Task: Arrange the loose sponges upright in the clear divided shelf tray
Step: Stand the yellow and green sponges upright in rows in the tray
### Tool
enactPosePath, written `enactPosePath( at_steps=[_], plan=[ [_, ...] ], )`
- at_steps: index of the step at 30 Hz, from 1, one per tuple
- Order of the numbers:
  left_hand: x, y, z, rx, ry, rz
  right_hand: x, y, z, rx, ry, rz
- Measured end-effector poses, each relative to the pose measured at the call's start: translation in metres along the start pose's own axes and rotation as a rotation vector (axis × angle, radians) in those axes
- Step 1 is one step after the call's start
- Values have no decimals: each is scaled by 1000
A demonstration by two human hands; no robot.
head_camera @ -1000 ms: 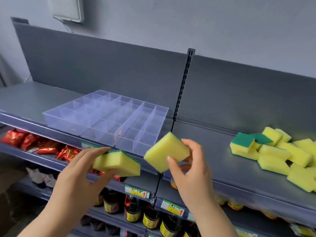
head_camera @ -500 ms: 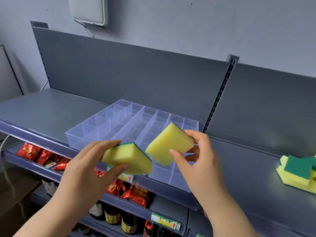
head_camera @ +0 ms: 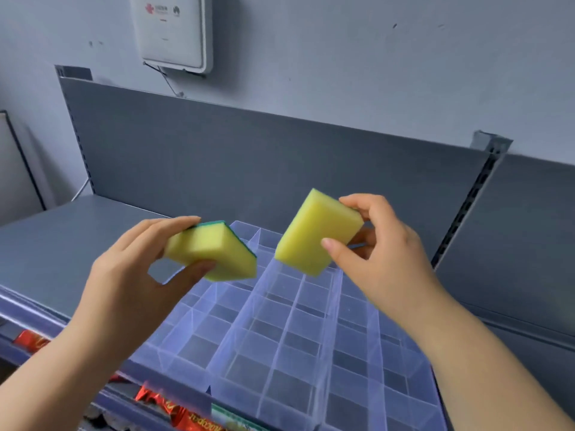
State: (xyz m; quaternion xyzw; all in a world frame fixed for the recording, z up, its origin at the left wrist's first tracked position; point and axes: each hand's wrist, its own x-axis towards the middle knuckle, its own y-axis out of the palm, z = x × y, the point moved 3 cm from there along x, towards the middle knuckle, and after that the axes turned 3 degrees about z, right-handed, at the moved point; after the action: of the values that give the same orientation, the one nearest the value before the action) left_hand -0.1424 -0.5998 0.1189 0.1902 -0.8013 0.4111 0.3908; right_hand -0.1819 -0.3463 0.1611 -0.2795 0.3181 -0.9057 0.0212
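Note:
My left hand (head_camera: 130, 284) grips a yellow sponge with a green scouring side (head_camera: 211, 248), held roughly flat above the left part of the tray. My right hand (head_camera: 376, 253) pinches a second yellow sponge (head_camera: 317, 233), tilted on edge above the tray's back middle. The clear divided tray (head_camera: 292, 340) lies on the grey shelf below both hands. Its many small compartments hold nothing that I can see. Both sponges hang in the air, apart from the tray and from each other.
The grey shelf (head_camera: 62, 244) runs left of the tray, with a grey back panel (head_camera: 249, 163) behind. A slotted upright post (head_camera: 473, 194) stands at the right. Red snack packets (head_camera: 168, 405) lie on the shelf below. A white box (head_camera: 174, 29) hangs on the wall.
My view has swung left and closer, so the tray now lies directly under my hands and the sponge pile at the right has left the frame. Both hands carried their sponges over the tray.

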Motion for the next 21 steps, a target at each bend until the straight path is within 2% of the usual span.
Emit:
enactPosePath(
  at_steps=[10, 15, 21],
  plan=[
    [53, -1, 94, -12, 9, -27, 93, 69, -2, -171, 67, -46],
    [75, -1, 152, -96, -2, 45, 140, 131, -29, -252, 196, -35],
    [92, 10, 193, -167, 19, 137, 154, 176, -55, -291, 303, -37]
  ],
)
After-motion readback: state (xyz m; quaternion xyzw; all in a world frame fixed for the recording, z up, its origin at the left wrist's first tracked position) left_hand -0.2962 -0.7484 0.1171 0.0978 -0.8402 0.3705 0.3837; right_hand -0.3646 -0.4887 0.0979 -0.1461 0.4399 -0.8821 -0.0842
